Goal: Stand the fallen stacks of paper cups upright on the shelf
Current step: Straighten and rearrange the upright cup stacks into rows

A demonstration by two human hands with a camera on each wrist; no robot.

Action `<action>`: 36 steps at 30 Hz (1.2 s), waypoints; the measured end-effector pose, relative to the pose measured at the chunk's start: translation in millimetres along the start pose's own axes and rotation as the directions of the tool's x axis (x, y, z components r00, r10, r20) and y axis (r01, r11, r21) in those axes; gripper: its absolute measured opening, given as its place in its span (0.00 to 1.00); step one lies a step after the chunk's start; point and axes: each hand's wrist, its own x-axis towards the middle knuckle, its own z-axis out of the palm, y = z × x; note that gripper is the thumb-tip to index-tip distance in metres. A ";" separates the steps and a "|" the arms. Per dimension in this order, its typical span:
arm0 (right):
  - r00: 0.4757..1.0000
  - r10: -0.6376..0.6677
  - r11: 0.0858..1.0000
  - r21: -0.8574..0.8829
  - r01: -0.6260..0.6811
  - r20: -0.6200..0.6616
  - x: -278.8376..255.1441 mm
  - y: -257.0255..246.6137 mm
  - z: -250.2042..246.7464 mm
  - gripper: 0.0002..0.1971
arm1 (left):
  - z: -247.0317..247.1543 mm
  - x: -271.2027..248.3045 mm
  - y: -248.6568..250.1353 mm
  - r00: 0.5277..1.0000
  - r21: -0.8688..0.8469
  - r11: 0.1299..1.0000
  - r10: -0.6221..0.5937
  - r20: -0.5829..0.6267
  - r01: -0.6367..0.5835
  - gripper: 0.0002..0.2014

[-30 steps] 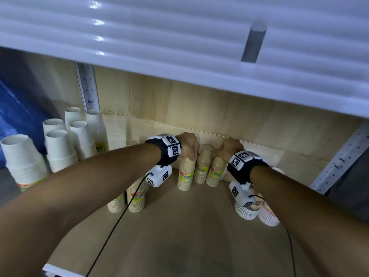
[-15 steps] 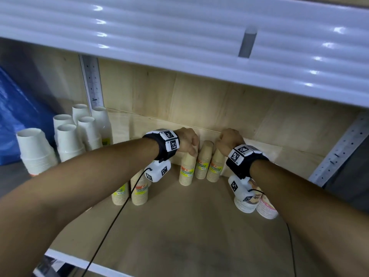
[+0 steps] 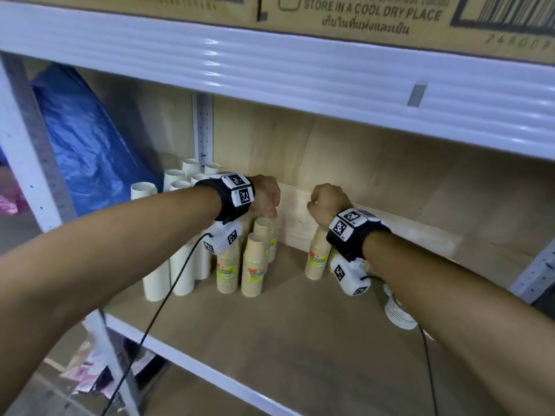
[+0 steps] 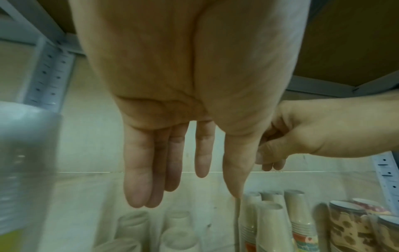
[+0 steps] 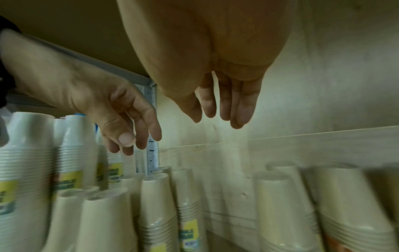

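Note:
Several stacks of tan paper cups [image 3: 253,267] stand upright, upside down, at the back of the wooden shelf [image 3: 300,340]; another tan stack [image 3: 316,258] stands to their right. My left hand [image 3: 270,209] hovers just above the left group, with fingers [image 4: 138,179] hanging straight and holding nothing. My right hand [image 3: 312,205] hangs above the right stack, its fingers [image 5: 241,109] relaxed and empty. The right wrist view shows tan stacks [image 5: 155,213] below both hands. No hand touches a cup.
Tall white cup stacks [image 3: 180,235] stand at the left by a blue plastic sheet [image 3: 87,145]. Patterned cup stacks [image 3: 399,313] stand under my right forearm. The upper shelf beam [image 3: 300,70] runs close above, with cardboard boxes [image 3: 360,16] on it.
Both hands have let go of the tan stack tops and risen a little apart. The head view has pulled back and tilted up, now showing the boxes above.

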 end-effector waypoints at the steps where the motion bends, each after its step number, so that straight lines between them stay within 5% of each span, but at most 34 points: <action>1: 0.999 -0.028 0.999 0.016 0.028 0.020 -2.0 -10.2 1.6 0.12 | -1.8 -4.9 -6.1 1.000 -0.003 1.000 -0.017 0.003 0.017 0.13; 13: 0.917 -0.194 0.980 0.103 0.168 0.350 -33.7 -95.3 37.5 0.05 | 20.3 -40.1 -42.9 0.994 0.193 0.979 -0.083 0.069 0.068 0.17; 19: 0.907 -0.186 0.982 0.059 0.177 0.377 -36.5 -102.3 54.0 0.16 | 35.9 -42.5 -53.2 0.996 0.131 0.991 -0.050 0.073 0.040 0.16; 36: 0.880 -0.194 0.979 0.036 0.198 0.434 -32.6 -87.4 58.2 0.13 | 40.8 -41.9 -60.9 0.998 0.088 0.996 0.022 0.057 -0.027 0.16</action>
